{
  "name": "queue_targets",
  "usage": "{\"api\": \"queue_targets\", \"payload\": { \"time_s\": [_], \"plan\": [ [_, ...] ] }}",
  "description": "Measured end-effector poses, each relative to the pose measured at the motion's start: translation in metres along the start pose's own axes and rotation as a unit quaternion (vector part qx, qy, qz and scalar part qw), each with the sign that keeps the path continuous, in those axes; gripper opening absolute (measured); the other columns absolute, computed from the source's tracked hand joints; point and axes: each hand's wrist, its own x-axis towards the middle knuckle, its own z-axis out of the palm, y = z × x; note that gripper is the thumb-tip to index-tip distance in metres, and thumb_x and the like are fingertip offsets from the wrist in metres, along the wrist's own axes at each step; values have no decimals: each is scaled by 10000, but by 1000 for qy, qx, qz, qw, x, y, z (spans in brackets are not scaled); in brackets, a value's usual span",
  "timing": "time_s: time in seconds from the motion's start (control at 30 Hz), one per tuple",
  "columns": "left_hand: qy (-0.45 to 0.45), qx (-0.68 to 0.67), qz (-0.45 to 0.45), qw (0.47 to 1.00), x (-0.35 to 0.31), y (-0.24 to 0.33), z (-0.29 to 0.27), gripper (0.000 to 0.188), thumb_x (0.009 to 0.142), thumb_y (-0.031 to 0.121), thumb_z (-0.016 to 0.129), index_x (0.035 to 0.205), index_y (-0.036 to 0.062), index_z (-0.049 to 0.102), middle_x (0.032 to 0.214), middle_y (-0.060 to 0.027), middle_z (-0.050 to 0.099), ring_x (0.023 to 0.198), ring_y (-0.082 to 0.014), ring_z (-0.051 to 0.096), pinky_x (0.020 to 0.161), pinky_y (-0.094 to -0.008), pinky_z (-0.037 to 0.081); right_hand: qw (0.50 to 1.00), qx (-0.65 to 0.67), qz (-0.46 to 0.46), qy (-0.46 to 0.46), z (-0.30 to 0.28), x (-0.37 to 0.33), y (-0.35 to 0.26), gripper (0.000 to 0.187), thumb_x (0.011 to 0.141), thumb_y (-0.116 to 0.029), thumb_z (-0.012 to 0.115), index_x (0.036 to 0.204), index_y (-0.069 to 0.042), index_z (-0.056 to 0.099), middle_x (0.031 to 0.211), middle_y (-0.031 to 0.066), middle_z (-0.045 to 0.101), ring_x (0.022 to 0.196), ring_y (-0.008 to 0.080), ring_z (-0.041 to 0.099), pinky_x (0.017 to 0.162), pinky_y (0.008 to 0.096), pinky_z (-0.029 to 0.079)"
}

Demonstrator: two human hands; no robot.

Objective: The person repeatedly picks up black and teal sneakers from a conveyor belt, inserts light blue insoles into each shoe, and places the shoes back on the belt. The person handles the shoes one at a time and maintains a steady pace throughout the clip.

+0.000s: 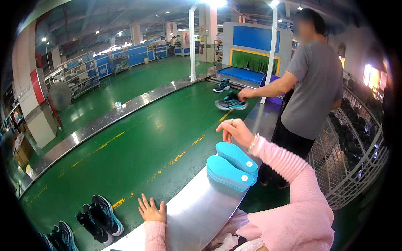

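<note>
My left hand (152, 211) lies with its fingers spread at the edge of the metal ledge (188, 215), beside the green conveyor belt (138, 163). My right hand (237, 133) hangs over the belt's near side, fingers loosely bent and nothing visible in them. Just below it, two stacks of teal insoles, a nearer stack (226, 170) and a farther stack (235, 155), sit side by side on the ledge. Round white stickers mark their heels. Left of my left hand, a pair of black and teal sneakers (102, 217) stands on the belt.
More sneakers (63, 236) stand at the lower left. A co-worker (312, 79) on the right reaches to a sneaker (231, 103) up the belt; another sneaker (222, 85) is beyond it. Behind stands a machine with green flaps (251, 61). A wire rack (335, 167) is at right.
</note>
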Motion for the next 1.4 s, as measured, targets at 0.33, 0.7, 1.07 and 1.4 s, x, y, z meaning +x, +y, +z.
{"api": "queue_targets", "payload": {
  "time_s": [0.33, 0.7, 1.07, 1.4],
  "plan": [
    [7, -22, 6, 1000, 7, 29, -4, 391, 742, 318, 535, 979, 7, 533, 1242, -216, 357, 1168, -392, 289, 953, -456, 251, 848, -482, 220, -29, -112, 106, 167, 391, 798, -201, 440, 1180, -122, 434, 1080, 161, 536, 1008, 288, 513, 854, 389, 395],
    [-41, 40, 7, 998, 10, 4, 2, 421, 790, 384, 478, 1026, 40, 534, 1251, -165, 372, 1178, -346, 323, 954, -432, 286, 857, -475, 193, 47, -151, 155, 287, 542, 704, -75, 546, 1222, -63, 386, 1148, 174, 488, 1084, 296, 455, 919, 348, 364],
    [-35, -14, 21, 999, -15, -15, 8, 473, 810, 249, 465, 1226, 53, 355, 1299, -199, 276, 1185, -352, 298, 966, -410, 279, 920, -304, -41, -242, 104, 140, 129, 170, 608, -71, 604, 753, 16, 586, 682, 182, 585, 654, 320, 584, 614, 377, 467],
    [206, -237, -16, 949, -6, 3, 25, 454, 694, 102, 625, 1105, 67, 437, 1307, -228, 158, 1175, -427, 262, 952, -429, 312, 801, -348, -181, -453, 183, -20, -50, 489, 679, -161, 629, 1113, -27, 448, 838, 129, 616, 759, 282, 589, 683, 349, 450]
  ]
}}
